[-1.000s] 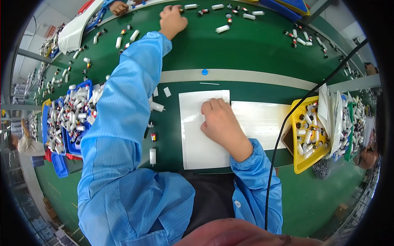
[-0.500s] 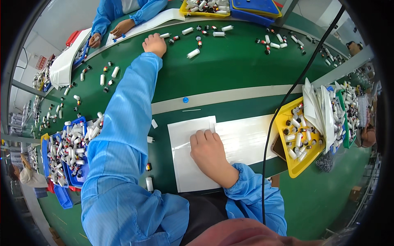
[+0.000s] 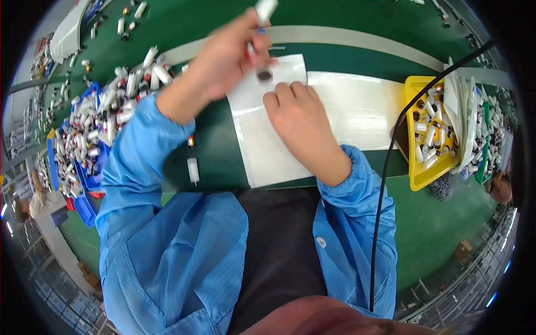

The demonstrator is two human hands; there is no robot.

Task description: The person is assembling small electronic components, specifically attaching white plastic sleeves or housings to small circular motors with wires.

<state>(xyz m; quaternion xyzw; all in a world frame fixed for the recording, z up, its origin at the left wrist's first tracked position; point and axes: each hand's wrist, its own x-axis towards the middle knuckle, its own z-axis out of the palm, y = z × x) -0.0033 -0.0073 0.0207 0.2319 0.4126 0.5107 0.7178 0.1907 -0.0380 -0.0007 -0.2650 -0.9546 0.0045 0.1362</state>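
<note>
My left hand (image 3: 226, 56) holds a small white cylinder (image 3: 263, 12) upright, with a dark-ended piece below it just above a white sheet (image 3: 262, 145). My right hand (image 3: 298, 120) lies flat on that sheet, fingers together, pressing it onto the green table (image 3: 218, 151). A second, shinier white sheet (image 3: 357, 109) lies beside it to the right. Both forearms wear blue sleeves.
Blue bins (image 3: 84, 145) heaped with white cylinders stand at the left. A yellow tray (image 3: 416, 139) of similar parts and stacked white sheets sit at the right. A loose white cylinder (image 3: 193, 169) lies near the table's front edge. A black cable (image 3: 385, 184) hangs on the right.
My left arm has drawn back from the far side of the table, now holding a white cylinder over the sheet. The view has tilted down. My right hand stays on the sheet.
</note>
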